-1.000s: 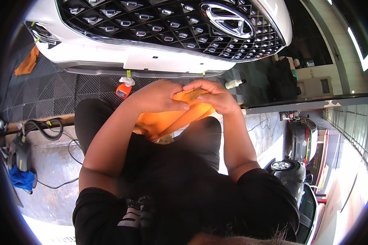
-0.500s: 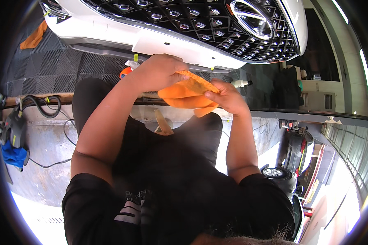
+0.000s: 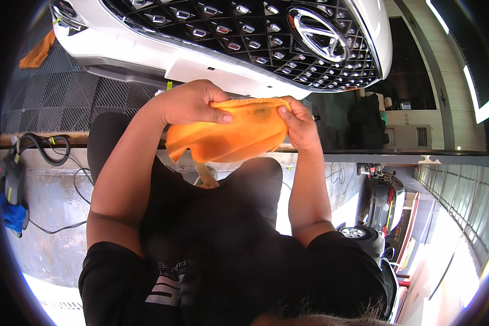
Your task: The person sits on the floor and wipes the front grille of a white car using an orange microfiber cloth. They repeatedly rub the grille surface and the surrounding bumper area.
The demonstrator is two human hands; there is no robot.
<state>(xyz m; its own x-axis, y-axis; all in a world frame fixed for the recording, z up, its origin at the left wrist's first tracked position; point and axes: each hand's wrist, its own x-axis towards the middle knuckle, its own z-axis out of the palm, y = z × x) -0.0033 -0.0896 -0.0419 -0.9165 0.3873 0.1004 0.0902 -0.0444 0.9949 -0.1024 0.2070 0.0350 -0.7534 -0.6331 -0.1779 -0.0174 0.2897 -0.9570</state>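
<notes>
Change: cloth now spread wider between both hands
Left hand: pinches cloth's top edge
Right hand: grips cloth's right corner

Lower folds of the orange microfiber cloth hidden behind the black-clad knees. Fingertips of the left hand and right hand tucked out of sight behind the cloth. White car front cut off at the far edge. Spray bottle beside the left wrist almost wholly covered. Blue item at left too blurred to identify.
</notes>
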